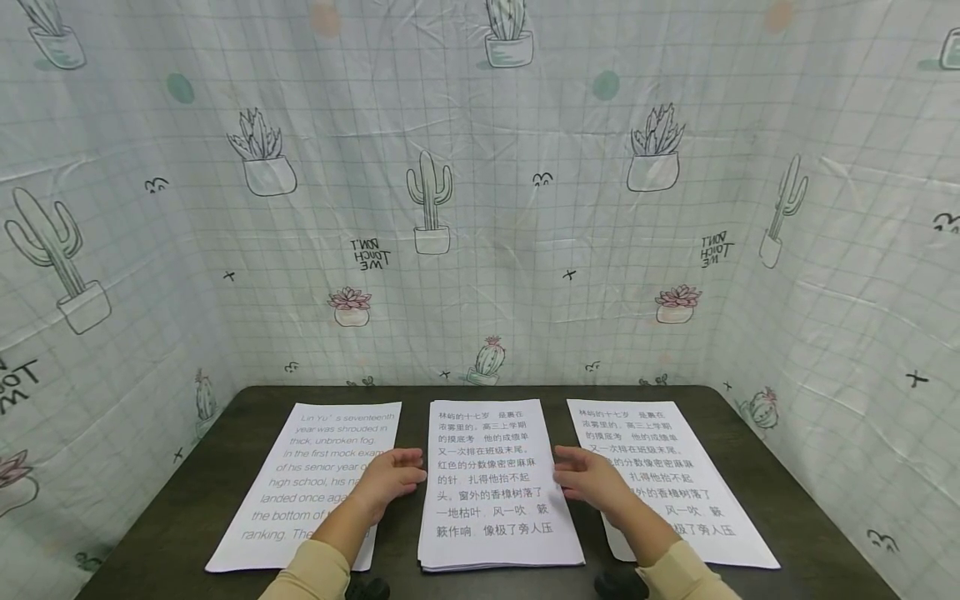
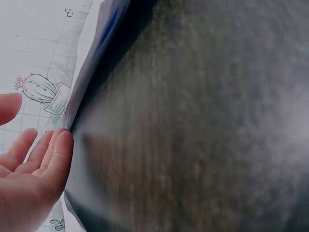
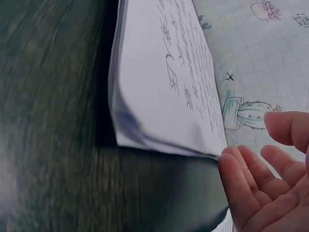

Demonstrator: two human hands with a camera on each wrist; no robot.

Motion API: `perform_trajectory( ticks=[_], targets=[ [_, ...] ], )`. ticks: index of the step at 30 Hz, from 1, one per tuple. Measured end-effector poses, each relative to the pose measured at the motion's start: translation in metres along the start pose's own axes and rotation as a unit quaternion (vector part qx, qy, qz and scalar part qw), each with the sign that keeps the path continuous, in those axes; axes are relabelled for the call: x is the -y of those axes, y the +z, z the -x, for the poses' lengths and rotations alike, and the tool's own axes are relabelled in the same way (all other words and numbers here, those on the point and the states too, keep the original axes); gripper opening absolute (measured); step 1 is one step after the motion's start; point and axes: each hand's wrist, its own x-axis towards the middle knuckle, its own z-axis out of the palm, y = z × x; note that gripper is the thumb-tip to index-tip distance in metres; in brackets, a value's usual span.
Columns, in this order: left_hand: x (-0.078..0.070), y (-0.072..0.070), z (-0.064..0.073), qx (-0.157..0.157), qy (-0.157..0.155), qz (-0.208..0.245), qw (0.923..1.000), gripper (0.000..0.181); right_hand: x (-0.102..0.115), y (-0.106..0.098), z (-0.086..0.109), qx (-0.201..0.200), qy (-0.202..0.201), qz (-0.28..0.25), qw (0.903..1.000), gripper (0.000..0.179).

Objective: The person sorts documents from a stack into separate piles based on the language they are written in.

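A stack of printed paper (image 1: 487,492) with Chinese text lies at the middle of the dark table, its lower sheets peeking out at the front edge. My left hand (image 1: 390,482) is at the stack's left side, fingers loosely extended toward it and thumb apart. On the other side, my right hand (image 1: 592,479) has its fingertips at the stack's right edge. In the left wrist view, the left fingertips (image 2: 65,137) meet the paper edge. The right wrist view has the right fingertips (image 3: 229,157) right at the side of the stack (image 3: 159,96). Neither hand grips anything.
On the left lies paper with English text (image 1: 300,475), partly under my left forearm. To the right is paper with Chinese text (image 1: 705,500), partly covered by my right hand and forearm. A cactus-print curtain (image 1: 487,208) surrounds the table (image 1: 180,500) at the back and sides.
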Motion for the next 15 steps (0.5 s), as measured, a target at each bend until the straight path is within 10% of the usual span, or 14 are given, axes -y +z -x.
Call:
perform_trajectory(
  ticks=[15],
  targets=[
    [0.0016, -0.0001, 0.001, 0.008, -0.023, 0.008, 0.9997, 0.052, -0.0104, -0.0072, 0.0021, -0.003, 0.032, -0.009, 0.9994, 0.052]
  ],
)
